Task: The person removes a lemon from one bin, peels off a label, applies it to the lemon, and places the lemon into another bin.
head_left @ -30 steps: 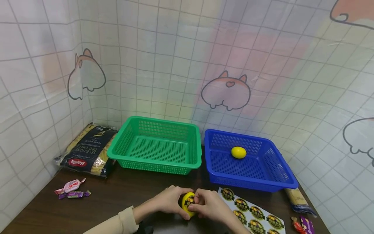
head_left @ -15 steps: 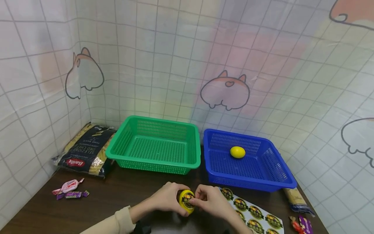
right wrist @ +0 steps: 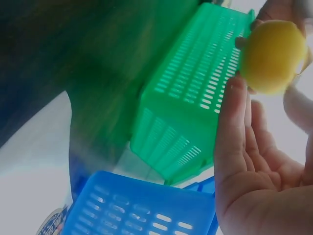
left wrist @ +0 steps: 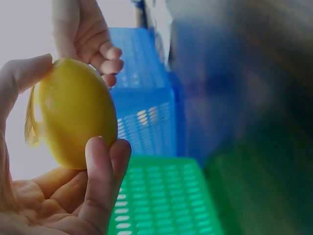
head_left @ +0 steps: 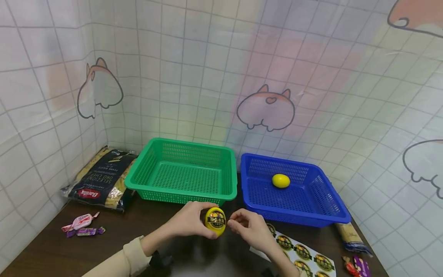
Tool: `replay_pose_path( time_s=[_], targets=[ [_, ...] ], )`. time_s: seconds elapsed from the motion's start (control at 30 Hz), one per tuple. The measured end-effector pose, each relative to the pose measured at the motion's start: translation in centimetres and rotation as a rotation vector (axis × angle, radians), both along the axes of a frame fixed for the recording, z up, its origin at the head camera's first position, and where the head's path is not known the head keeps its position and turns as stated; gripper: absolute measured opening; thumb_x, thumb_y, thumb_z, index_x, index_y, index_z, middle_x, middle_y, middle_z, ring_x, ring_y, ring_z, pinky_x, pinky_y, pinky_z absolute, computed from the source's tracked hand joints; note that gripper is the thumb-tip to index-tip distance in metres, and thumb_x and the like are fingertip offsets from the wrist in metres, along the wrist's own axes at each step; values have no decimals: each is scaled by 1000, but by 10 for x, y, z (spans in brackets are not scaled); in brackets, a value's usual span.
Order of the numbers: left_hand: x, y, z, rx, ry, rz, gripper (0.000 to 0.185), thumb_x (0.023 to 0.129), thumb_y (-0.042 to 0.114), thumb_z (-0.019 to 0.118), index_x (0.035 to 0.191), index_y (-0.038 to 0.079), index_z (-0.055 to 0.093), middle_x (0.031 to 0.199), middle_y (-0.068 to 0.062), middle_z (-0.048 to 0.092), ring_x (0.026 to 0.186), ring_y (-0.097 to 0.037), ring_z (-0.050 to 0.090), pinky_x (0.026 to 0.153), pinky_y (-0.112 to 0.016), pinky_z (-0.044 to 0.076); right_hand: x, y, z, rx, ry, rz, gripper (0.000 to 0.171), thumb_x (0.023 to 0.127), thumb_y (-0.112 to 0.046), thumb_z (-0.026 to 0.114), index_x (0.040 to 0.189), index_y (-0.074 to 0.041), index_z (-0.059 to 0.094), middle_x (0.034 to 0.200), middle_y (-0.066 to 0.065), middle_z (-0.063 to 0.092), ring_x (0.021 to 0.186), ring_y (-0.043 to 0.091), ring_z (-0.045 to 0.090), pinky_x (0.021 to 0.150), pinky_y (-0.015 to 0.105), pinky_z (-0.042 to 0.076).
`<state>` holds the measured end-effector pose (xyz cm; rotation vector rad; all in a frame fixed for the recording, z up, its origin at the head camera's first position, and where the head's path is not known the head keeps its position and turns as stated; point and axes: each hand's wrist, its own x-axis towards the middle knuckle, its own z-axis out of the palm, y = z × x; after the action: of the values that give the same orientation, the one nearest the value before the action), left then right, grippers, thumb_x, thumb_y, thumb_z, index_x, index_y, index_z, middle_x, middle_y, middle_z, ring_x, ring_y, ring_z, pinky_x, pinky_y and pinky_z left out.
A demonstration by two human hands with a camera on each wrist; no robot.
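My left hand (head_left: 192, 223) grips a yellow lemon (head_left: 215, 221) with a round dark sticker on its near face, held above the dark table just in front of the green basket (head_left: 183, 174). The left wrist view shows the lemon (left wrist: 76, 115) between thumb and curled fingers. My right hand (head_left: 250, 229) hovers just right of the lemon with loosely bent fingers, holding nothing; in the right wrist view its fingers (right wrist: 234, 127) stand beside the lemon (right wrist: 273, 56). A second lemon (head_left: 280, 181) lies in the blue basket (head_left: 297, 215).
A sheet of round stickers (head_left: 304, 256) lies on the table at the right, under my right wrist. A pasta bag (head_left: 100, 179) leans at the left wall. Wrapped candies (head_left: 83, 225) lie at the left, more candies (head_left: 356, 266) and another packet (head_left: 349, 234) at the right.
My right hand has let go of the lemon and drawn slightly right. The left hand has lifted the lemon up and towards the green basket, its sticker now facing me.
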<state>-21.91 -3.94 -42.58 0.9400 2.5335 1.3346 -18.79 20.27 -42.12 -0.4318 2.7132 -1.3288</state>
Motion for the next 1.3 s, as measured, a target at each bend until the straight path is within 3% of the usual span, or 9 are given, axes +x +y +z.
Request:
replay_pose_path(
  time_s=[0.2, 0.37, 0.53, 0.7, 0.9, 1.1, 1.3],
  targets=[
    [-6, -10, 18, -29, 24, 41, 76, 66, 42, 86, 132, 12, 63, 101, 4, 73, 84, -6, 62, 70, -21, 52, -8, -4, 1, -101, 48, -88, 26, 99, -29, 61, 110, -8, 70, 100, 17, 76, 88, 27, 75, 73, 28, 61],
    [-10, -18, 31, -46, 37, 74, 76, 67, 42, 86, 133, 13, 62, 100, 5, 73, 86, -9, 62, 69, -22, 52, -13, -7, -1, -108, 46, -120, 32, 98, -27, 63, 122, -7, 68, 108, 17, 76, 94, 26, 75, 72, 22, 59],
    [-13, -24, 42, -47, 70, 89, 77, 68, 41, 85, 135, 12, 60, 101, 4, 73, 90, -12, 63, 70, -22, 52, -17, -9, -3, -108, 41, -131, 40, 96, -25, 65, 129, -1, 64, 114, 16, 75, 96, 22, 75, 76, 28, 61],
    [-20, -30, 54, -64, 115, 112, 77, 69, 40, 85, 136, 12, 60, 102, 4, 73, 91, -12, 65, 70, -22, 52, -22, -11, -3, -62, 78, -187, 47, 96, -26, 65, 134, 1, 60, 110, 14, 76, 92, 20, 76, 75, 30, 62],
    [-36, -45, 62, -97, 149, 176, 78, 70, 42, 85, 138, 14, 58, 105, 1, 73, 94, -17, 65, 71, -26, 52, -24, -14, 2, -37, 108, -202, 61, 96, -29, 65, 144, 4, 47, 112, 15, 76, 90, 21, 77, 74, 32, 62],
    [-58, -63, 68, -89, 129, 223, 80, 72, 42, 85, 140, 11, 56, 110, -7, 72, 95, -20, 67, 69, -28, 53, -28, -21, 4, 5, 182, -199, 62, 97, -26, 64, 143, 9, 45, 111, 19, 75, 92, 24, 77, 72, 32, 62],
    [-74, -69, 86, -93, 140, 245, 79, 74, 40, 84, 141, 10, 54, 114, -11, 71, 96, -22, 69, 70, -28, 54, -36, -25, 6, 70, 215, -205, 60, 98, -29, 63, 141, 9, 48, 96, 15, 78, 79, 18, 76, 54, 21, 53]
  ],
)
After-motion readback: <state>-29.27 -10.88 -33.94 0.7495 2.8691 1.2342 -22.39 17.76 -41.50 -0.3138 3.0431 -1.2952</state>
